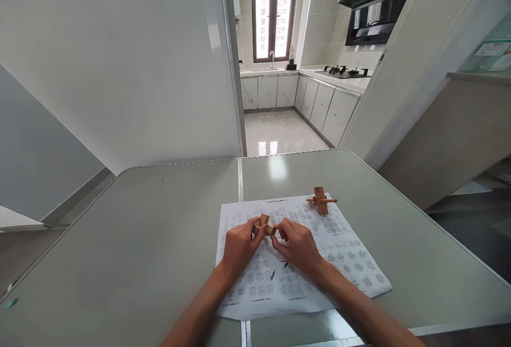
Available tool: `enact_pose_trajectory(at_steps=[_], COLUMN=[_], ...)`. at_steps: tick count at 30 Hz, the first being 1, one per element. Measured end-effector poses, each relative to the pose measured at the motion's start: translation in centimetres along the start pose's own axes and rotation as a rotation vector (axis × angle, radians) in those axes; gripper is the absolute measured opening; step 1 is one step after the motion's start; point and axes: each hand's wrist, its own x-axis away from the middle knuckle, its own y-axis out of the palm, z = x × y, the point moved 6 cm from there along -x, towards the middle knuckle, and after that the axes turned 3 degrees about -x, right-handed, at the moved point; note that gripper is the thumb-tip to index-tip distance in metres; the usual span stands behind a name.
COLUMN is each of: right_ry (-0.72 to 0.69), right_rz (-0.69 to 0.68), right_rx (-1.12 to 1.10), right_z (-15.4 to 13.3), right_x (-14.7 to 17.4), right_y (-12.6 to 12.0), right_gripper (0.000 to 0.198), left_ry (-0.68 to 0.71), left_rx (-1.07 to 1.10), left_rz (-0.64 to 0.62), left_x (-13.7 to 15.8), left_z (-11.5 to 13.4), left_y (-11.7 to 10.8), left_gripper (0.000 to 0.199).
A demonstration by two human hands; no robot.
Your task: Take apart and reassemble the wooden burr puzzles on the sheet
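Over the printed paper sheet [271, 299], my left hand [240, 243] is closed on a small cluster of wooden puzzle blocks [264, 219]. My right hand [298, 243] pinches the right end of the same blocks between thumb and fingertips. One light block stands up from the cluster, and another points toward my right fingers. How the pieces fit together is partly hidden by my fingers. At the sheet's upper right edge lies a cross-shaped wooden puzzle [320, 201], with a dark mark on its top piece and a thin stick across it. Neither hand touches it.
The sheet, covered with small diagrams, lies on a grey-green table [159, 251] with a seam [240, 179] down its middle. Past the far edge are a white wall panel and a doorway to a kitchen with cabinets [267, 91] and a stove [345, 72].
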Motion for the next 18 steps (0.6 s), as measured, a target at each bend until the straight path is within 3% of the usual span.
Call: enact_pose_trajectory(at_steps=[12,18], right_ry=[0.134,0.002], right_rz=[-0.052,-0.045], right_rx=[-0.063,0.035], right_z=[0.74,0.27], right_x=[0.27,0.09], right_y=[0.56,0.44], right_gripper=[0.011,0.005], left_ry=[-0.04,-0.157], left_rx=[-0.037,0.048], left_rz=[-0.047,-0.116], left_x=[0.02,0.08], left_z=[-0.29,-0.83], left_y=[0.52,0.8], left_gripper=[0.037,0.04])
